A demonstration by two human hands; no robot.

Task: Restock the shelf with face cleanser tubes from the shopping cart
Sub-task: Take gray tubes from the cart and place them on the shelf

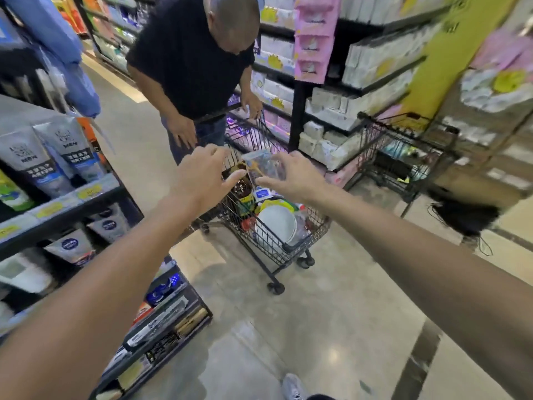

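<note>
A black wire shopping cart (pixel 291 249) stands in the aisle ahead of me. Above its near end, a blurred bluish-grey bundle of face cleanser tubes (pixel 261 164) with a yellow band around it is in the air. My right hand (pixel 294 176) grips the bundle from the right, thumb under it and fingers behind. My left hand (pixel 204 176) is just left of the bundle with fingers spread, its index tip near the yellow band. The shelf (pixel 86 197) on my left carries grey "MEN" tubes (pixel 54 151) and, one level lower, Nivea tubes (pixel 72 246).
A person in a dark shirt (pixel 190 53) bends over the cart's far end, one hand on its rim. The cart holds a brown bottle (pixel 243 189), white plates (pixel 278 223) and packets. A second cart (pixel 403 157) stands at the right by shelves of white packs (pixel 375 67).
</note>
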